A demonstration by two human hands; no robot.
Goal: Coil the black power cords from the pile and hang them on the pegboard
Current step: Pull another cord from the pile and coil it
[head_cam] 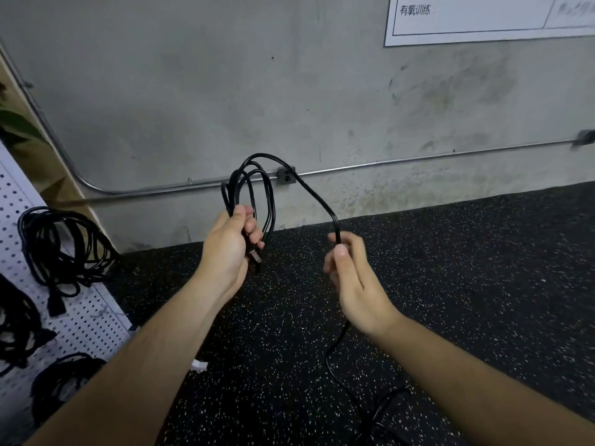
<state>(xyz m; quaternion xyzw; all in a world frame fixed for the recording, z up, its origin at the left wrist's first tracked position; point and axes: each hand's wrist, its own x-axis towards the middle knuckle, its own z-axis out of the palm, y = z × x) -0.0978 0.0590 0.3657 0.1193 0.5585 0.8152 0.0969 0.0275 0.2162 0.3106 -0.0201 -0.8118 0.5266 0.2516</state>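
Speckled floor [450, 284] behind — left hand [230, 249] gripping upright coil [272, 204]; right hand [351, 278] at 3 o'clock pinching free cord [337, 228], trailing toward 6.

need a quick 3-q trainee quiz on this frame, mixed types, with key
1. True or false: the left hand grips the coiled loops of the black cord.
2. Below the right hand, the cord trails: A) down to the floor B) into a box C) over a chair.
3. Fill in: coiled cords already hang on the white ___.
Key: 1 true; 2 A; 3 pegboard.
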